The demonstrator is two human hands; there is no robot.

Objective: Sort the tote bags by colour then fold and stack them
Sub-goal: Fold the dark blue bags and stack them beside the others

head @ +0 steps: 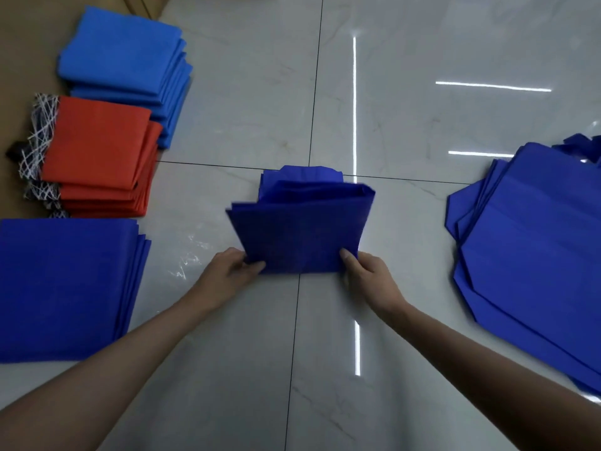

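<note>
1. Centre of the frame: dark royal-blue non-woven fabric tote bag (299, 236), folded over into a rough rectangle on the floor, with looser layers bunched and crumpled at its far end.
2. Matte surface; several layered edges fanned out along its left side, one rounded fold down its right.
3. Pinched at the near left corner by the left hand (232, 268), thumb lying on top of the fabric.
4. Pinched at the near right corner by the right hand (366, 275), thumb likewise on top.
5. Lower left: flat stack of folded dark blue bags (65, 288), well apart from the held one.
6. Middle left, just above that: stack of folded red-orange bags (97, 157) with black-and-white netted trim at the left edge.
7. Upper left: stack of folded light blue bags (123, 60), partly on a brown cardboard sheet (26, 43).
8. Right edge: spread pile of unfolded dark blue bags (536, 255).
9. Beneath it all: glossy pale grey marbled floor tiles (422, 109) with dark grout lines and bright strip reflections.
</note>
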